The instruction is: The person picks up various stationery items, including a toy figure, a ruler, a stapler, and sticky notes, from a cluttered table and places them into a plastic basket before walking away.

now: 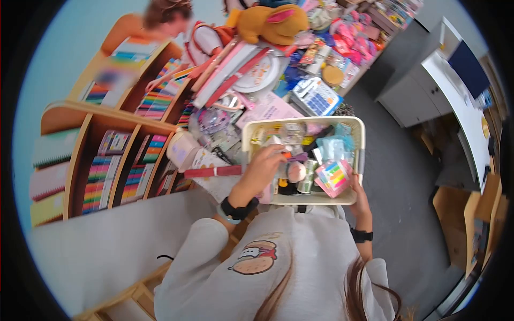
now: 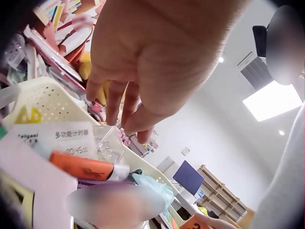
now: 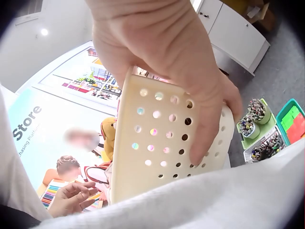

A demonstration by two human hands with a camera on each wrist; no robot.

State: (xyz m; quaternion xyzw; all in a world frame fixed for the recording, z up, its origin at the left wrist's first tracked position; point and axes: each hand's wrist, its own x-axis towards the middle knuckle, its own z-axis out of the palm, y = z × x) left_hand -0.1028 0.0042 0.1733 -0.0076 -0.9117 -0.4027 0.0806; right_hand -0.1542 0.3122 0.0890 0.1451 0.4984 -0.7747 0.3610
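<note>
A cream plastic basket point(image 1: 361, 142) with holes in its walls is held in front of the person's body, filled with small stationery goods. My right hand point(image 1: 361, 198) grips its right side, fingers point(image 3: 205, 138) lying along the perforated outer wall. Over the left part of the basket hangs my left hand point(image 1: 262, 166), its fingers loosely bent downward and nothing visible between them. Below it in the left wrist view lie an orange tube point(image 2: 83, 166) and a white timer box point(image 2: 62, 136). A pink pack with coloured strips point(image 1: 334, 174) lies near the right hand.
Beyond the basket a heap of goods includes a blue-and-white boxed item point(image 1: 316, 97) and a yellow plush toy point(image 1: 273, 24). Wooden shelves point(image 1: 75, 155) with notebooks stand left. A white desk point(image 1: 455, 91) stands right. Pen holders point(image 3: 257, 112) are near the floor.
</note>
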